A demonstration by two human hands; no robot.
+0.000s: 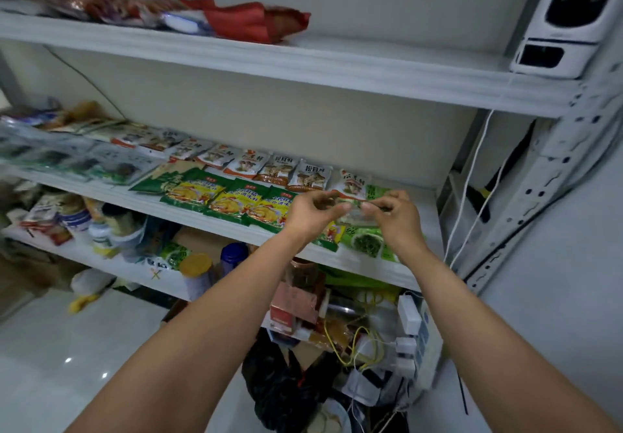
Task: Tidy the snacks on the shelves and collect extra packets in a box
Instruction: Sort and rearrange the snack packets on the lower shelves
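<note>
Green print on clear plastic marks the small packet we hold between our two hands, above the right end of the middle shelf, close to its front edge. Our left hand pinches the packet's left side between thumb and curled fingers. Our right hand pinches its right side the same way. Both forearms are bare and stretch forward from the bottom of the view, drawing in toward each other at the shelf. The packet is blurred, so we cannot read its label.

Under our hands a green vegetable packet lies at the shelf's front right corner. To its left green-and-yellow seasoning packets overlap in a line along the front edge. Behind them mushroom packets run in a row along the back edge toward the left end, where more packets lie in a blurred heap.

Red packets lie on the upper shelf, and a white camera unit stands at its right end. A white cable hangs down beside the perforated upright. Below, our left forearm crosses in front of a yellow-lidded jar and a blue-lidded bottle. A white power strip with plugs and a black bag sit lower down between our arms.
</note>
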